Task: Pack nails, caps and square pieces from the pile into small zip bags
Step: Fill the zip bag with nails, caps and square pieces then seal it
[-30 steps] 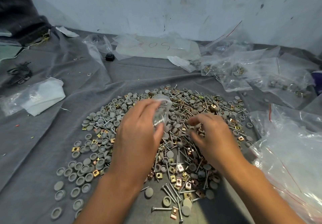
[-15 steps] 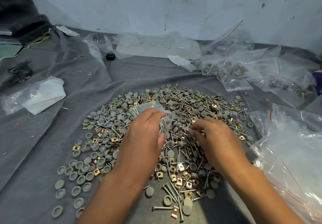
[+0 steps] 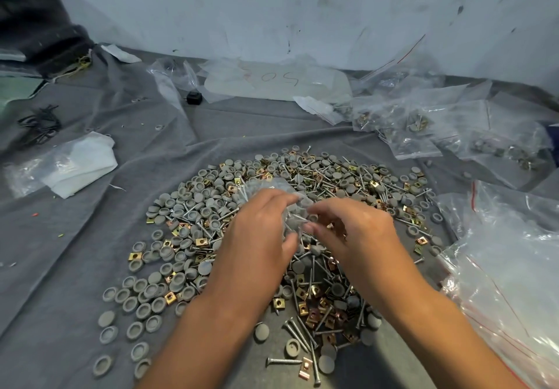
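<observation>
Two hands meet over the pile [image 3: 290,237]: my left hand [image 3: 260,237] grips the bag [image 3: 272,190], my right hand [image 3: 351,231] pinches a nail [image 3: 298,216] at its mouth. Risk: the point may pierce the film.

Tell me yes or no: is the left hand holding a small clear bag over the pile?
Yes, the left hand grips a small clear bag above the pile of nails, caps and square pieces.

The pile [image 3: 272,237] lies mid-cloth [image 3: 75,267], both hands [image 3: 257,237] above its centre holding a small bag [image 3: 266,189] between them, filled bags [image 3: 423,125] behind right, a large bag [image 3: 508,267] at right, folded tissue [image 3: 81,164] at left.
</observation>
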A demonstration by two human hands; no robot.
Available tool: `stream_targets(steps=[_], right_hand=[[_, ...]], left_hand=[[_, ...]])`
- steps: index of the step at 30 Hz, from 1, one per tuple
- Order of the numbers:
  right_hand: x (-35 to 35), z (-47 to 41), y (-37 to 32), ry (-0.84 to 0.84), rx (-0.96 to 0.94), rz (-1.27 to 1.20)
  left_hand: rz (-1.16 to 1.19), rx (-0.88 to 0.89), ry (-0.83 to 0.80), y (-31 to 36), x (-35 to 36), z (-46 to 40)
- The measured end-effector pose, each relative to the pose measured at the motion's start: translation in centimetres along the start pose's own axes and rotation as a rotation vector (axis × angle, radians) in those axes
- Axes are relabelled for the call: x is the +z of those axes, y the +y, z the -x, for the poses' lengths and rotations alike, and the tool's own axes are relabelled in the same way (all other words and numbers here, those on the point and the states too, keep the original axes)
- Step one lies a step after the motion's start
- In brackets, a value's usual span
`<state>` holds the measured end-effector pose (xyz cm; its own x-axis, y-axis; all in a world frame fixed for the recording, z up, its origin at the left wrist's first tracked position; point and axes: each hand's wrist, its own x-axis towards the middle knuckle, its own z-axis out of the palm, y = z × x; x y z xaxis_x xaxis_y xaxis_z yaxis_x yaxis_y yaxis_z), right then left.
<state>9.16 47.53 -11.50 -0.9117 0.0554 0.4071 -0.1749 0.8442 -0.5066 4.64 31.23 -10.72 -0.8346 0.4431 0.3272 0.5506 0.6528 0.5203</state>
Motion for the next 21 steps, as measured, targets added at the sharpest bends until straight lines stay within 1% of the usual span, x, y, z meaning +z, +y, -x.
stream_targets(steps=[2,5,9,12,15,17,18,19,21], right_hand=[[0.3,0.2,-0.4,0.079,0.021,-0.088],[0.0,0.1,-0.9,0.167,-0.010,-0.123],[0.0,0.1,-1.3,0.168,-0.062,-0.101],[0.5,0.1,-1.4,0.163,-0.032,-0.071],[0.4,0.1,-1.5,0.176,0.025,-0.179],[-0.2,-0.1,-1.1,0.191,0.051,-0.244],[-0.6,-0.1,-0.6,0.182,0.079,-0.230],[-0.9,-0.2,0.1,0.140,0.134,-0.189],[-1.3,-0.1,1.5,-0.054,0.269,-0.020]], left_hand=[[-0.002,-0.001,-0.002,0.0,0.0,0.0],[-0.006,0.002,0.000,-0.1,0.0,0.0],[0.002,0.025,-0.009,0.2,-0.1,0.0],[0.020,0.055,-0.024,0.5,-0.2,0.1],[0.022,0.056,-0.022,0.6,-0.3,0.2],[0.014,0.028,0.008,0.4,-0.5,0.2],[0.007,0.015,0.036,0.2,-0.6,0.1],[0.001,0.000,0.065,0.1,-0.8,0.0],[-0.014,-0.036,0.098,-0.1,-1.0,-0.1]])
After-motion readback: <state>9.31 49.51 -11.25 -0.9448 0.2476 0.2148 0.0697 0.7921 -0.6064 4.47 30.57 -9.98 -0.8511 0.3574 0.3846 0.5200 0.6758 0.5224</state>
